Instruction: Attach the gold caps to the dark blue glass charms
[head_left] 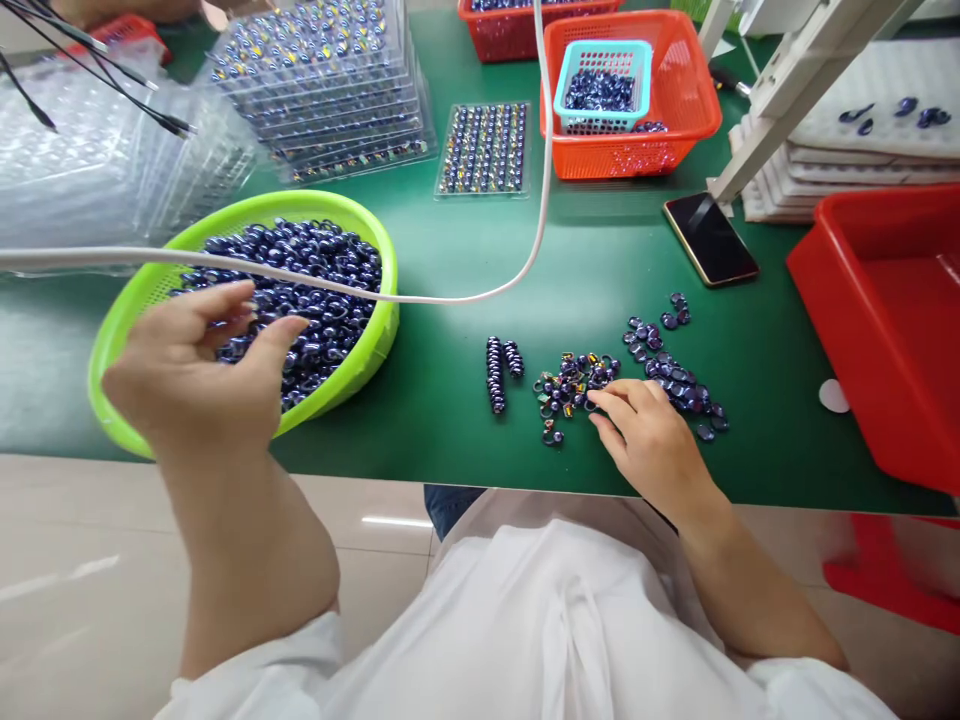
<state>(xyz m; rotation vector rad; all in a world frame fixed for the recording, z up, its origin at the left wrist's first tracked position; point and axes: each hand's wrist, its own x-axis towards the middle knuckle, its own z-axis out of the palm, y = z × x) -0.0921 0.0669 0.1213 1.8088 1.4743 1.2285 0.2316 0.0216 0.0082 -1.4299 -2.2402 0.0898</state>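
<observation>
My left hand [199, 370] is raised over the lime-green basket [386, 270], its thumb and forefinger apart and no item visible between them. Dark, shiny beadlike pieces [322, 260] fill that basket. My right hand [649, 435] rests low at a small pile of dark ring-shaped pieces with coloured stones [574, 380]. Its thumb and forefinger close around one small dark piece at the pile's edge, partly hidden by the fingertips. Left of this pile lie two short rows of dark pieces [495, 375]. Flat dark oval pieces [679, 385] are scattered beyond my right hand.
A white cable [450, 299] hangs across the green table [450, 430]. Stacked clear trays [322, 100] and a single filled tray [484, 150] stand behind. A red-orange basket [675, 90] contains a turquoise basket [641, 80]. A phone [711, 238] and red bin [862, 330] are rightward.
</observation>
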